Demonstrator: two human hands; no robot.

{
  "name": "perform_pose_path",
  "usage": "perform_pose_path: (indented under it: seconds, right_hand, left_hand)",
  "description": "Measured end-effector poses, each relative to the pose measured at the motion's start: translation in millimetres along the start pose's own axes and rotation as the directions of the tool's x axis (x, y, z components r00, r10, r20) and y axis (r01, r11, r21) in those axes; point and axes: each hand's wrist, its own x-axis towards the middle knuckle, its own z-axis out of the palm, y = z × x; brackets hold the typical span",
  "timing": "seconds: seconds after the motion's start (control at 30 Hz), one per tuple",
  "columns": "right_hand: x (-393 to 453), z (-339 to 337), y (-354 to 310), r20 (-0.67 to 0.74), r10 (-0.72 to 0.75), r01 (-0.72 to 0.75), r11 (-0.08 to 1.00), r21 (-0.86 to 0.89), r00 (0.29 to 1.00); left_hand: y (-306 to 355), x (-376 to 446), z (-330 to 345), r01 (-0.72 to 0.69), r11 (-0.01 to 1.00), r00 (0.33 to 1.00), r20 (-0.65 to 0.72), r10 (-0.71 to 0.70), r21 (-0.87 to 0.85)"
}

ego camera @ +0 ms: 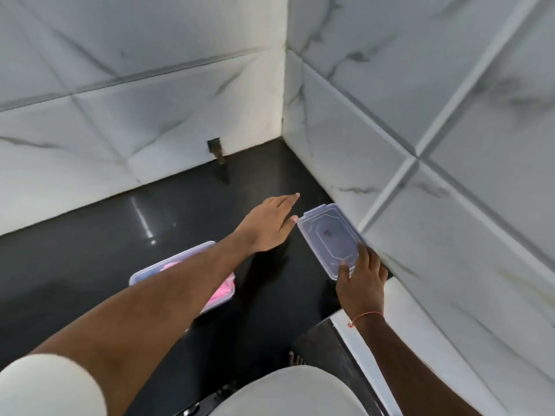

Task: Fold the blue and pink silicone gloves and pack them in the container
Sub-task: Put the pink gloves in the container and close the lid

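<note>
container (141, 274) under left forearm (pink glove (223, 291) inside), hands (362, 282) at lid (329, 238)

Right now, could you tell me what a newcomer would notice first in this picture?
Probably the clear lid by the right-hand tiled wall, with the right hand on its near end and the left hand reaching open towards its far corner. Next, the pink glove in the clear container on the black counter, partly hidden beneath the left forearm.

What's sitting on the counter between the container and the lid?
Nothing rests there: the head view shows bare black counter between the container and the lid, with only the left forearm crossing above it.
</note>
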Motion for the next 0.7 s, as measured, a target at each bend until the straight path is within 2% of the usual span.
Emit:
perform_pose_path:
  seconds: [0.1, 0.23, 0.47, 0.6, 0.7]
  right_hand:
    - [1, -9, 22, -0.012, 0.107, -0.105, 0.989, 0.102, 0.994]
    - [9, -13, 41, 0.061, 0.227, -0.235, 0.928, 0.288, 0.972]
    - [30, -13, 59, 0.117, 0.466, -0.459, 0.74, 0.491, 0.877]
    - [37, -5, 62, 0.168, 0.546, -0.536, 0.636, 0.556, 0.821]
    - [40, 1, 60, 0.242, 0.57, -0.583, 0.551, 0.597, 0.785]
  left_hand:
    - [24, 37, 23, 0.087, 0.991, 0.989, 0.132, -0.073, -0.101]
    - [39, 71, 51, 0.259, 0.952, 0.947, 0.235, -0.217, -0.164]
    - [36, 88, 68, 0.389, 0.896, 0.917, 0.18, -0.355, -0.213]
    - [24, 88, 72, 0.408, 0.9, 0.906, 0.189, -0.378, -0.152]
    - [17, 78, 63, 0.42, 0.887, 0.906, 0.157, -0.394, -0.191]
